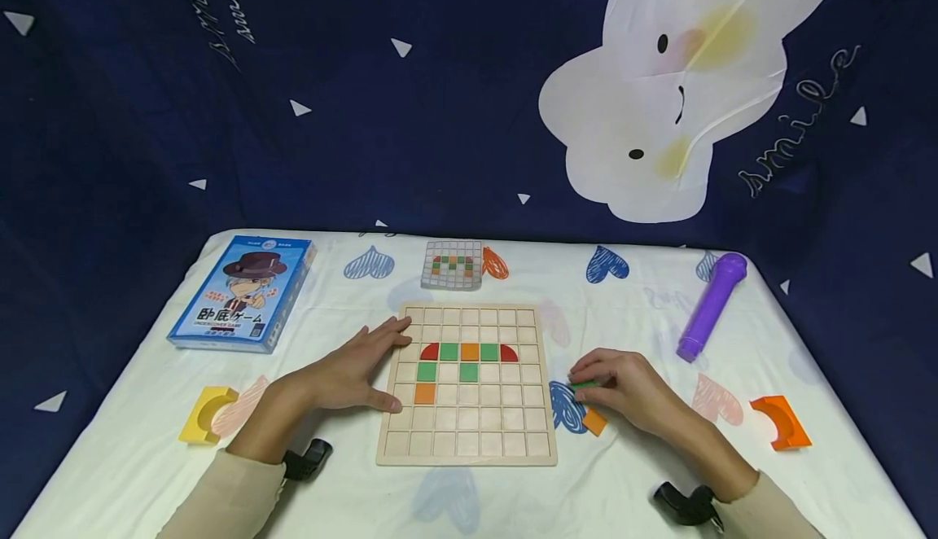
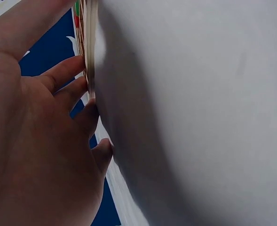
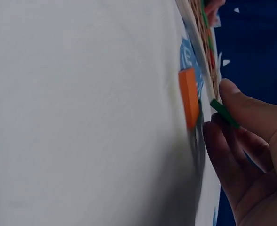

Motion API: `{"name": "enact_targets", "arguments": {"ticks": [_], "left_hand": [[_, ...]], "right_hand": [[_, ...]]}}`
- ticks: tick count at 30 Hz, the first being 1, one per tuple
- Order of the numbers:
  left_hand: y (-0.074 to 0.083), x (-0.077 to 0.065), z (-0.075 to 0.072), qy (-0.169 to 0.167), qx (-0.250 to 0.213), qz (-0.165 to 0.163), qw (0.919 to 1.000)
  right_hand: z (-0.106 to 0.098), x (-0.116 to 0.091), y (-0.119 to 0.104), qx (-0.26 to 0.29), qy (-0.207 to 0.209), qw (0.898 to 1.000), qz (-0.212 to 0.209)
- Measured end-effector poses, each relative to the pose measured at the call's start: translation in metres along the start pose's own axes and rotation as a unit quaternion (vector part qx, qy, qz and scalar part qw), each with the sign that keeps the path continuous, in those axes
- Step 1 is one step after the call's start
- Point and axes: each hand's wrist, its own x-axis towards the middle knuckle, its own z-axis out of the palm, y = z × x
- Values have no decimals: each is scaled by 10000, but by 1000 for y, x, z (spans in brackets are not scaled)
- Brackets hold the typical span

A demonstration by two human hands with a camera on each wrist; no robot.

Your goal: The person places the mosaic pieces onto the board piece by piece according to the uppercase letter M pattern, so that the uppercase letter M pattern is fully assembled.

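Observation:
A wooden grid board (image 1: 491, 445) lies in the middle of the table, with red, green and orange tiles set in its upper cells. My left hand (image 1: 340, 372) rests along the board's left edge, fingers spread and fairly straight. In the left wrist view, its fingertips touch the board's side and the cloth. Right of the board, my right hand (image 1: 633, 388) pinches a green tile (image 3: 224, 113) between thumb and fingers. An orange tile (image 1: 595, 422) lies on the cloth just below that hand; the right wrist view shows the same tile (image 3: 189, 98) beside the fingers.
Behind the board lies a small pattern card (image 1: 451, 265). A blue game box (image 1: 242, 293) is at the back left, a purple stick (image 1: 712, 307) at the back right. A yellow arch block (image 1: 208, 415) and an orange arch block (image 1: 782, 422) lie at the sides.

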Motion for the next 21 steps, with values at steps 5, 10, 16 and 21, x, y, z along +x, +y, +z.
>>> {"name": "enact_targets", "arguments": {"ticks": [5,10,16,21], "left_hand": [[1,0,0,2,-9,-20,10000],[1,0,0,4,-24,-2,10000],[2,-1,-1,3,-52,59,10000],[1,-1,-1,9,-25,49,10000]], "right_hand": [[4,6,-6,38,121,9999,-15],[9,10,-11,158,112,9998,21],[15,16,-15,406,75,9991,-52],[21,23,-20,475,56,9987,-148]]}}
